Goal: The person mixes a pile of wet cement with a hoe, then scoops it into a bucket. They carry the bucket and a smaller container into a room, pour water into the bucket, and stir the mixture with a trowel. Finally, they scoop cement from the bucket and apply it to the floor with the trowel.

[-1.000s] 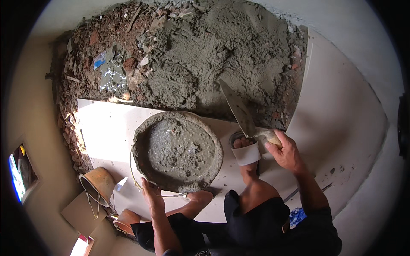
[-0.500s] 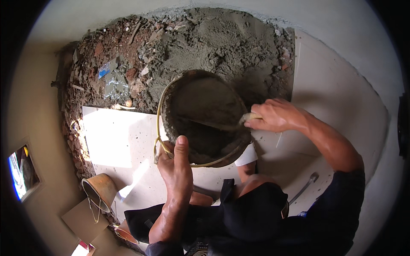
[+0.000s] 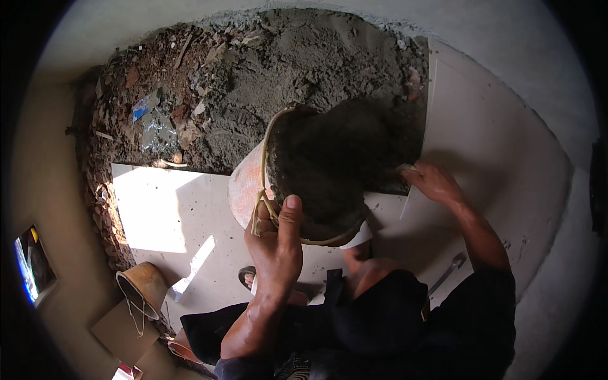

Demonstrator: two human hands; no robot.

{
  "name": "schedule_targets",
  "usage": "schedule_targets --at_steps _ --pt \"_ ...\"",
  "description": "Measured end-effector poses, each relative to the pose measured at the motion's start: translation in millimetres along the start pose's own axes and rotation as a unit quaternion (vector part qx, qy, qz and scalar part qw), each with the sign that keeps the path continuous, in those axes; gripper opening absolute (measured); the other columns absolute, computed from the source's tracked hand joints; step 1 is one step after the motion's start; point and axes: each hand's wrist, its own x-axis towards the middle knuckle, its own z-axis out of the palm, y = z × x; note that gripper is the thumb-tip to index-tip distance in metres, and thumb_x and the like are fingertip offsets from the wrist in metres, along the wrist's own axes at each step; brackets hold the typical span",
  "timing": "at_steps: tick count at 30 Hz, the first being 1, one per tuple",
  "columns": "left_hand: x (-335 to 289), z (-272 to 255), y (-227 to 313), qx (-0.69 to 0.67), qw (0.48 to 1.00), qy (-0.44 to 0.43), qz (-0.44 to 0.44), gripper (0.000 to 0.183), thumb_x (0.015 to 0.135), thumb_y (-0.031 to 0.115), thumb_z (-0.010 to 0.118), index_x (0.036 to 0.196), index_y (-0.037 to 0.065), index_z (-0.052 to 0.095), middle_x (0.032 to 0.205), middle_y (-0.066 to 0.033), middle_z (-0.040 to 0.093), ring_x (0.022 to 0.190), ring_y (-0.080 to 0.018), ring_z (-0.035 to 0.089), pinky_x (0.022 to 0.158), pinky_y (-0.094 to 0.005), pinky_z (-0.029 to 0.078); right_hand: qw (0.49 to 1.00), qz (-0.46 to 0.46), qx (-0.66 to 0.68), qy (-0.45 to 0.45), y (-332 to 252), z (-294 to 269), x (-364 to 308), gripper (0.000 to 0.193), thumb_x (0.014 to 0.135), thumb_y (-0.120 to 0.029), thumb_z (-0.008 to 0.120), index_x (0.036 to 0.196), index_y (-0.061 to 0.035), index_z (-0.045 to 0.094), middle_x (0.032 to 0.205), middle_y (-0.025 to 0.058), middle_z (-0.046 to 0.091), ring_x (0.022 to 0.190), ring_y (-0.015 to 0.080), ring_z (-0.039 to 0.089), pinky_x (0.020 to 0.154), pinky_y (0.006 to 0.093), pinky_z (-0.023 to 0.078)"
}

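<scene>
My left hand [image 3: 277,244] is closed on the rim of a bucket [image 3: 248,187], with the tied yellowish handle between its fingers. Tipped toward the right, the bucket has wet grey mortar [image 3: 323,190] in its mouth, and a dark mass of it runs out over the mortar bed [image 3: 342,63] beyond. Just right of the bucket, my right hand [image 3: 437,182] grips the pale handle of a trowel [image 3: 408,168]. The trowel's blade is lost in the dark mortar and shadow.
Broken rubble [image 3: 145,82] lies at the far left beside the mortar. Pale tiles [image 3: 209,202] lie in front and at right. A second bucket [image 3: 144,285] rests tilted at lower left. A long metal tool [image 3: 448,273] lies by my knee. Walls surround the area.
The bucket has tipped over to the right, showing its reddish-white outer side, and mortar now spills out. My right hand has moved right, away from the bucket's rim, with the trowel.
</scene>
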Motion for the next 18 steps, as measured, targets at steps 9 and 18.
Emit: schedule_targets --at_steps 9,18 --pt "4.2 9.5 -5.6 0.015 1.000 -0.021 0.008 0.028 0.098 0.018 0.056 0.113 -0.005 0.057 0.094 -0.0036 0.062 0.084 -0.0075 0.054 0.075 -0.0230 0.045 0.964 -0.186 -0.118 -0.150 -76.7 -29.8 25.4 0.051 0.090 -0.050 0.054 0.084 -0.0004 0.066 0.077 0.0204 0.067 0.074 0.0387 0.066 0.067 0.0461 0.051" --pt "7.3 11.8 -2.9 0.006 1.000 -0.008 0.024 0.030 0.097 0.023 0.058 0.112 -0.003 0.059 0.095 -0.0027 0.061 0.085 -0.0072 0.052 0.077 -0.0233 0.043 0.999 0.001 -0.028 -0.017 -5.4 8.4 38.3 0.055 0.090 -0.054 0.053 0.092 -0.0005 0.065 0.084 0.0224 0.067 0.085 0.0424 0.064 0.076 0.0499 0.049"
